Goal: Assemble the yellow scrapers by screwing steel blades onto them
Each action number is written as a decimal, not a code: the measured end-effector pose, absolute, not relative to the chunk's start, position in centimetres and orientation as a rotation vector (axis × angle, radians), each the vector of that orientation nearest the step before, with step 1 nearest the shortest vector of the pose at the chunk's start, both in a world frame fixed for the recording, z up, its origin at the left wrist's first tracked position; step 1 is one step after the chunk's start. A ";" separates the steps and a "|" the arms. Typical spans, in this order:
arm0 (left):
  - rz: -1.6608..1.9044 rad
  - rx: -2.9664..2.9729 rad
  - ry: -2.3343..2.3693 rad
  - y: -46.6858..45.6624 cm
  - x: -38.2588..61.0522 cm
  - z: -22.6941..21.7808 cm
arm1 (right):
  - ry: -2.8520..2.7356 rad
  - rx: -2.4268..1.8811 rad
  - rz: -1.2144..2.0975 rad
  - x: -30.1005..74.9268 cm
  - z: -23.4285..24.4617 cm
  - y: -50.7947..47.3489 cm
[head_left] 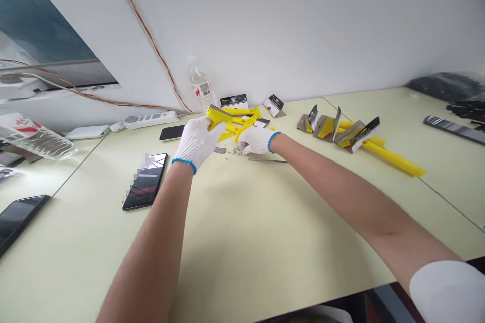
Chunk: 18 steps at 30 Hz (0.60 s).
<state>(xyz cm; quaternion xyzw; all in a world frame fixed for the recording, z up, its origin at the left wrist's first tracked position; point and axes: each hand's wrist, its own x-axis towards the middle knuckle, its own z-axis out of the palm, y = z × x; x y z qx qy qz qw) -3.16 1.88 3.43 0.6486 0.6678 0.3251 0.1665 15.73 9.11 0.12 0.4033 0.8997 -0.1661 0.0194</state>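
Light: I'm getting bright, even light across the white wall (303,25) and surface (242,262).
Shadows: soft, faint under my view of the left hand (197,142) and right hand (255,140).
Glare: pale, on the phone screen (144,181), left of centre.
Edges: wide-angle bending toward the frame corners.

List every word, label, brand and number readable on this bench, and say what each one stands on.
Nothing here can be quoted; no text is legible.
Backing card on the yellow scrapers: print too small to read.
Black-topped card by the wall: white print too small to read.
Label on the plastic bottle: red and white print, too blurred to read.
Plastic-wrapped packet at far left: red print, too blurred to read.
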 end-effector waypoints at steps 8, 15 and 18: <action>0.913 1.722 1.780 1.4 -2.2 3.4 | 3.015 1.763 -0.670 19.0 1.1 6.9; 0.915 1.644 1.666 1.3 -0.6 2.3 | 3.203 1.945 -0.739 18.0 0.1 5.3; 0.934 1.645 1.652 1.3 0.0 1.9 | 3.164 1.994 -0.782 17.9 -0.1 5.1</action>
